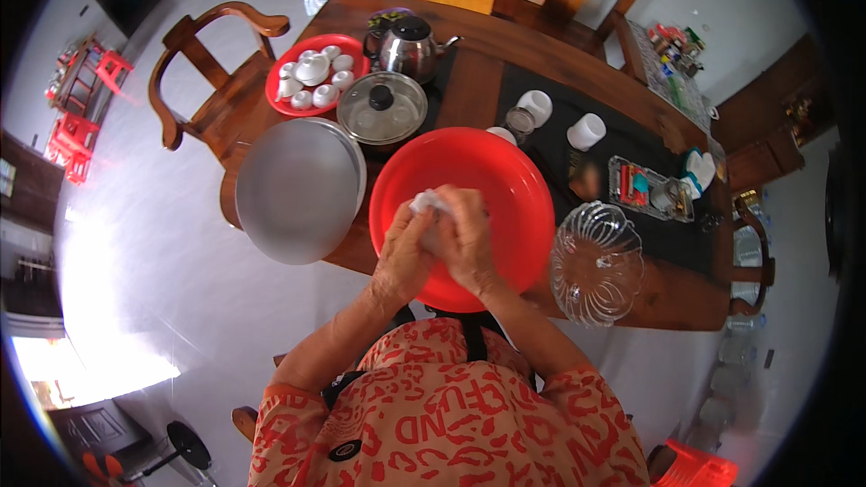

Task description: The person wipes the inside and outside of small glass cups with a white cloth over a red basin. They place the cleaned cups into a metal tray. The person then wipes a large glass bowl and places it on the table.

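Observation:
Both of my hands are together above a large red plastic basin [523, 216] at the table's near edge. Between them is a small, whitish, crumpled-looking piece [429, 201]; blur and my fingers hide whether it is cloth or something else. My left hand [404, 257] is closed around its near side. From the right, my right hand [469, 239] is closed against the same piece, its fingers partly smeared by motion. The visible inside of the basin is smooth red plastic.
Left of the basin are a round grey metal pan [298, 189], a glass-lidded pot [382, 113] and a red tray [281, 110] of white teaware. Behind stands a steel kettle [410, 54]. To the right are a clear glass bowl [595, 261], white cups [586, 131] and a small-items tray [649, 191].

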`<state>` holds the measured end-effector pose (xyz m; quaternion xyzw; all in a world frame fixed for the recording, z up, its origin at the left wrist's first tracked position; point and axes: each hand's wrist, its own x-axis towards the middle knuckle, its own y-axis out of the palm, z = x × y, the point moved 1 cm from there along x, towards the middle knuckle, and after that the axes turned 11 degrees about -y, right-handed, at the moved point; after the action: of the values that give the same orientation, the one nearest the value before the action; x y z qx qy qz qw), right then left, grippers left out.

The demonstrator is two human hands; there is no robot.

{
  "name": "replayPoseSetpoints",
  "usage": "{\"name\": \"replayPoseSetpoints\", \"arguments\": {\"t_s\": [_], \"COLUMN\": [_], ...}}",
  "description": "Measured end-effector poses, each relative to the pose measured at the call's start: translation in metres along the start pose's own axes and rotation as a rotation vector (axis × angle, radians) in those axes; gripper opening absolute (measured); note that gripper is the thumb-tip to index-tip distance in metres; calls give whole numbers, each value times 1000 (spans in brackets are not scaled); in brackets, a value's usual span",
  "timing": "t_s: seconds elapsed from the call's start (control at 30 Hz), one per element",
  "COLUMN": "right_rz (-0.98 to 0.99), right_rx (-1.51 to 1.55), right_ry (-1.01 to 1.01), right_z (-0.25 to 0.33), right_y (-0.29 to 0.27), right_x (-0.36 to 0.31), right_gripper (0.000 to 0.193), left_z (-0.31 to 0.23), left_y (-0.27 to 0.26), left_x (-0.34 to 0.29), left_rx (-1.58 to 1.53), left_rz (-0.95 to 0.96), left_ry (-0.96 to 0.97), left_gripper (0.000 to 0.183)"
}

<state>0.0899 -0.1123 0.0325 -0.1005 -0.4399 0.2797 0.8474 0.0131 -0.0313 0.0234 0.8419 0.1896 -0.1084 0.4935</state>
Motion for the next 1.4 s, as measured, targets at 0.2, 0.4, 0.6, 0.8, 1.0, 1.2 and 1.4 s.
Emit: {"name": "replayPoseSetpoints", "arguments": {"t_s": [0.2,0.4,0.6,0.8,1.0,1.2,1.4], "right_rz": [217,132,-381,-528,-441,-497,-472], "right_rx": [121,675,950,808,1055,860,907], "right_ry": [199,1030,1574,1530,1471,1337,1254], "right_z": [20,42,41,3,2,0,18], "right_y": [-26,-113,-116,-72,-52,-50,-57], "right_x": [-19,-84,-165,-158,-138,-148,-141], "right_gripper": [27,24,35,32,32,37,29], "left_z": [-12,-34,-17,-1,21,7,-11], "left_y": [-27,-47,-88,-90,-105,-84,-59], "left_x": [-3,-42,-69,-24,-1,-20,-44], "left_rx": [316,640,465,260,176,182,228], "left_rz": [-40,-236,-458,-231,-155,-209,-222], "left_ry": [-68,26,-352,-474,-346,-357,-322], "left_gripper": [18,24,45,42,42,41,38]}}
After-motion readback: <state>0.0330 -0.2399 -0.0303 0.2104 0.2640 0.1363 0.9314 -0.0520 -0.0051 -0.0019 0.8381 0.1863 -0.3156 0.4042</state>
